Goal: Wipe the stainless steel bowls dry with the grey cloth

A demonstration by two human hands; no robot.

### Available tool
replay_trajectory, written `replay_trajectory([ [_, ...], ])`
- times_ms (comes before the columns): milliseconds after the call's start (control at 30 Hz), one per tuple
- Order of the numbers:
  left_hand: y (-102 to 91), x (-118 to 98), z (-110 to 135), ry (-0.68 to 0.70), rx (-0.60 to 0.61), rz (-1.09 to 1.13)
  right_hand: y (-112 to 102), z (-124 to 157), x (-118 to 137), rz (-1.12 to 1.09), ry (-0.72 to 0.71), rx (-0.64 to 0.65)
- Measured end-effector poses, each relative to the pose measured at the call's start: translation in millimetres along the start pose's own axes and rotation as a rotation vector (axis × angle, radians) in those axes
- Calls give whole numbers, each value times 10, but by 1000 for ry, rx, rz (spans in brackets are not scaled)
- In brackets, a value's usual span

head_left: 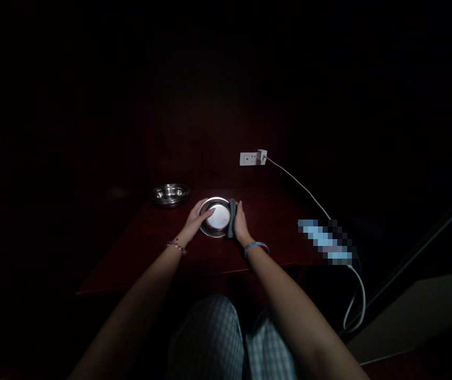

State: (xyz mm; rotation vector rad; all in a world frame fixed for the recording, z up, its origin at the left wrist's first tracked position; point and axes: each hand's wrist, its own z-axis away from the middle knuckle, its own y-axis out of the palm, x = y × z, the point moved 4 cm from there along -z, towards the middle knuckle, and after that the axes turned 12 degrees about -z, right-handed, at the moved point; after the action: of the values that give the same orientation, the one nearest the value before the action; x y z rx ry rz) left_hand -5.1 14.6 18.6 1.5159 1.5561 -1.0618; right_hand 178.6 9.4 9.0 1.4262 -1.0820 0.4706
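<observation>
A small round steel plate lies on the dark red table in front of me, brightly lit in its middle. My left hand rests on the plate's left rim with its fingers reaching over the edge. My right hand is closed on a dark grey cloth pressed against the plate's right rim. A beaded bracelet is on my left wrist and a blue band on my right.
A stack of steel bowls stands at the back left of the table. A white power strip sits further back, and its white cable runs right and down past a blurred-out object. The surroundings are dark.
</observation>
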Motion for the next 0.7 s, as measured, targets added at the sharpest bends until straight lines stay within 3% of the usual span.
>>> replay_trajectory([
  [167,1,-21,5,14,-89,95,56,39,-107,-219,177,-39],
  [300,-3,-23,6,12,-185,170,197,179,-231,-335,248,28],
  [567,82,-3,67,-119,-124,273,190,275,-138,-337,145,-37],
  [700,81,49,61,-203,-166,325,168,252,-110,-325,163,-32],
])
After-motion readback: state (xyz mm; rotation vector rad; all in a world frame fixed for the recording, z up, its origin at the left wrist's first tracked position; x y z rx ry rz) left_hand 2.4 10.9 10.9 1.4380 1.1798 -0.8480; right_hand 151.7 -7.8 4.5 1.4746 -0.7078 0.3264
